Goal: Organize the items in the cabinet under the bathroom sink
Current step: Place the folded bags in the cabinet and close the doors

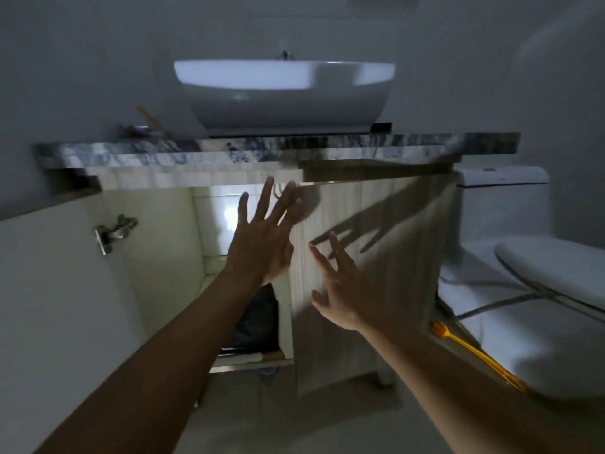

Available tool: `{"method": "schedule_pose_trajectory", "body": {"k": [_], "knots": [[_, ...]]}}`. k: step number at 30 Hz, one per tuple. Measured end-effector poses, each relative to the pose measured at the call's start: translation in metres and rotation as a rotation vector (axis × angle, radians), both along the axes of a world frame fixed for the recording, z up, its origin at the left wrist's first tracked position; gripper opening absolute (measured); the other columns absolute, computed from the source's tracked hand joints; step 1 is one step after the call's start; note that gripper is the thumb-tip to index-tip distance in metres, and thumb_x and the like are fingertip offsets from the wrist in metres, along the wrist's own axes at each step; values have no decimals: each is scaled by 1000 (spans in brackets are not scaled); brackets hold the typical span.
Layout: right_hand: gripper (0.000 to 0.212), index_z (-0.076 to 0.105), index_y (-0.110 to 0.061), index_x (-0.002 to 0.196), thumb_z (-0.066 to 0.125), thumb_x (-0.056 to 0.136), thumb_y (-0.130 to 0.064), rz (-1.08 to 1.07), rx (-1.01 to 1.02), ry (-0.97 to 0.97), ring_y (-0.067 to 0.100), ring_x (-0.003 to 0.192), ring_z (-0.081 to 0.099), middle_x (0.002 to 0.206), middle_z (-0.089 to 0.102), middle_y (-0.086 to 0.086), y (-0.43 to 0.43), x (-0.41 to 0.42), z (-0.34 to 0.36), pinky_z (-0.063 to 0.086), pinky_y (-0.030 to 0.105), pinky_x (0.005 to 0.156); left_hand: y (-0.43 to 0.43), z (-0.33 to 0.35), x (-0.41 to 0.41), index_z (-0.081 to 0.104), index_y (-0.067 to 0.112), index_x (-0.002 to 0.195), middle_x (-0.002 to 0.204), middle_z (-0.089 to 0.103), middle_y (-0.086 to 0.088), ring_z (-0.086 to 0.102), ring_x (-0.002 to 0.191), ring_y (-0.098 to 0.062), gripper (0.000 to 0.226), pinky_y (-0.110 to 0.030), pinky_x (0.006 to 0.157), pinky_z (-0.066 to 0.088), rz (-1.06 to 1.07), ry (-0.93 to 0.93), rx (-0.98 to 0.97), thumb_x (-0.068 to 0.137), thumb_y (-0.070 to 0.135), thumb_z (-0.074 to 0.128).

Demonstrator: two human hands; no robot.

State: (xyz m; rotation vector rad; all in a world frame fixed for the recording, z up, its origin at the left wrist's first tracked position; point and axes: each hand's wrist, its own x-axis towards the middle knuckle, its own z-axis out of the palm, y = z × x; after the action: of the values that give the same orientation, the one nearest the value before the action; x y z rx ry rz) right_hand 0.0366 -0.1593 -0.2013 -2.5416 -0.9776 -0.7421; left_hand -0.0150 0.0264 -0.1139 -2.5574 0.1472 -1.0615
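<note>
Cabinet [157, 257] under the sink [281, 90], below the marble worktop [196, 152]. Left door [49, 290] swung wide, metal hinge [114, 232] showing; right door [376, 224] shut or nearly so. Dark bag [255, 319] low inside the opening. Left hand [262, 237] open, fingers spread, at the right door's free edge. Right hand [347, 290] open, fingers splayed before that door's face; contact unclear. Toilet [540, 290] and yellow brush handle [474, 358] just right of the cabinet.

Dim bathroom: plain grey walls [82, 60], pale tiled floor [343, 421], veined marble counter [137, 150] carrying a white basin [284, 93], white toilet [540, 263] at right.
</note>
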Motion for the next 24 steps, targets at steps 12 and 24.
{"method": "schedule_pose_trajectory", "body": {"k": [12,24], "knots": [[88,6,-30,159,61,92,-45,-20,-181,137,30,153,-7,157,-40,1,21,45,13,37,47,115,5,2,26,1,15,158,166,-9,0,-15,151,-30,78,-61,117,8,167,397,-238,98,43,44],[69,24,-33,156,57,95,-40,443,-127,341,20,141,39,160,33,-4,131,-63,-28,37,37,114,60,2,-134,26,32,151,164,10,0,-1,152,-22,65,-56,120,6,270,86,-453,93,45,52]]}}
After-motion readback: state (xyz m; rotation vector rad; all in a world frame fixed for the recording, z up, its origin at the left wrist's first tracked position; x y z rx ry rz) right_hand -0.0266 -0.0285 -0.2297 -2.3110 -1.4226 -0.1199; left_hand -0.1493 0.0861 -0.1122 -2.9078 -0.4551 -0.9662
